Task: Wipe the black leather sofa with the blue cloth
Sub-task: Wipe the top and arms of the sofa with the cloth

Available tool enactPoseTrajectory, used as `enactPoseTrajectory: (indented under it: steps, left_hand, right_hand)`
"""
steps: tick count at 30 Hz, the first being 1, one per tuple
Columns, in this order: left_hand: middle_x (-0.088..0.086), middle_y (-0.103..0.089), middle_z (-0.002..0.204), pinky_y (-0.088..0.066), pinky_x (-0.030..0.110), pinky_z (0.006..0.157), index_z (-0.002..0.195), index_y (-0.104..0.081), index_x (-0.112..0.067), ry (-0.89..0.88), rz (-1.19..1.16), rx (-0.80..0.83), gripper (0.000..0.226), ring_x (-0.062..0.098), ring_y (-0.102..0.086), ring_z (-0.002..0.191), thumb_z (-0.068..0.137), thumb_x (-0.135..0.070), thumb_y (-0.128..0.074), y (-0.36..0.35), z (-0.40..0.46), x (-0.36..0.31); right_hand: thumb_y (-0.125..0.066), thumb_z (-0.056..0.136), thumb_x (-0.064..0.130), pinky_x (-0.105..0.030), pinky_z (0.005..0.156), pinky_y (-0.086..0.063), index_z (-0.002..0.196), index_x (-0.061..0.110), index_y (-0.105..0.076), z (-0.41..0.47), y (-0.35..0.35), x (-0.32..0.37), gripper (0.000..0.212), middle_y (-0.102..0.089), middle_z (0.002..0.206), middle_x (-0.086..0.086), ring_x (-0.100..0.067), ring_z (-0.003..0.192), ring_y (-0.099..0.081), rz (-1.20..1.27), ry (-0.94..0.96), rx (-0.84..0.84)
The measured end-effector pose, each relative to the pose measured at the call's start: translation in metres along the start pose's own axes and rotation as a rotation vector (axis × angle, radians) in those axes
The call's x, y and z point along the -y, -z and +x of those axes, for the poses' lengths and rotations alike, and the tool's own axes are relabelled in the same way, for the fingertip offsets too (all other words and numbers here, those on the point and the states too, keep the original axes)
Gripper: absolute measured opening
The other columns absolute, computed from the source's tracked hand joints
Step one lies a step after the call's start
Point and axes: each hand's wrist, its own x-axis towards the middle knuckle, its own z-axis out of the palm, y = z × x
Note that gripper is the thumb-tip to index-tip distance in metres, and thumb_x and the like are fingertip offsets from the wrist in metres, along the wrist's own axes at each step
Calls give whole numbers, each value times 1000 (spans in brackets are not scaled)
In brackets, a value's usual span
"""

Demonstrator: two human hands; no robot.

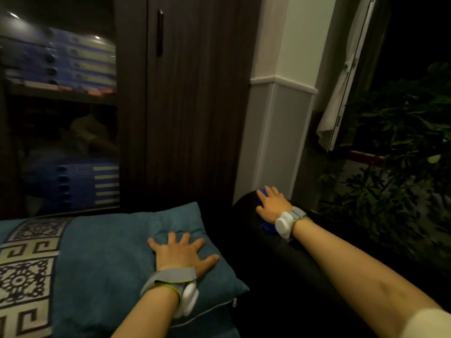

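The right hand [272, 203] is lying palm-down on the blue cloth [263, 194], pressing it against the rounded armrest of the black leather sofa [288, 262] at the far right of the seat. Its fingers are spread flat over the cloth rather than curled round it, and bits of blue are showing past the fingertips and under the wrist. A grey strap with a white wrist device [284, 224] is sitting on that forearm.

The left hand [181, 254] is resting flat, with 5 fingers splayed and holding nothing, on a teal cushion [117, 252] lying on the near left part of the seat. A patterned band [26, 264] with a key design is running along the cushion's left side, and a zip is showing at its near edge.

At the far left, a dark wooden cabinet [190, 106] is standing behind the sofa. Its glass-fronted compartment is holding 2 stacks of blue boxes [83, 62], 1 on the upper shelf and 1 lower down. At the right, a leafy plant [400, 172] is standing beside the window.
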Motion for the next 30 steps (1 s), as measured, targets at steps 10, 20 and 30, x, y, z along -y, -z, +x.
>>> enactPoseTrajectory:
  steps: [10, 20, 30]
  left_hand:
    - [-5, -54, 127, -26, 62, 97, 119, -51, -39, 89, 68, -302, 58, 25, -40, 124, 92, -72, -12, -27, 18, 39]
    - [3, 25, 161, 21, 78, 96, 150, 8, -53, 106, 89, -320, 64, 40, 30, 144, 90, -74, -1, -63, 22, 43]
    - [1, 17, 164, 19, 78, 98, 151, -2, -54, 90, 61, -342, 65, 39, 25, 146, 88, -73, 2, -79, 34, 46]
  right_hand:
    - [-45, 96, 32, -40, 118, -17, 153, 17, -24, -30, -9, -30, 63, -18, 160, -14, -32, 145, -23, 43, 21, -113]
    - [-46, 95, 39, -47, 120, -16, 150, 20, -32, 14, -13, 45, 60, -16, 161, -11, -32, 148, -13, -118, 92, -70]
    - [-47, 94, 38, -52, 115, -23, 140, 19, -46, 15, 1, -12, 50, -46, 145, -11, -31, 131, -44, -7, -201, -137]
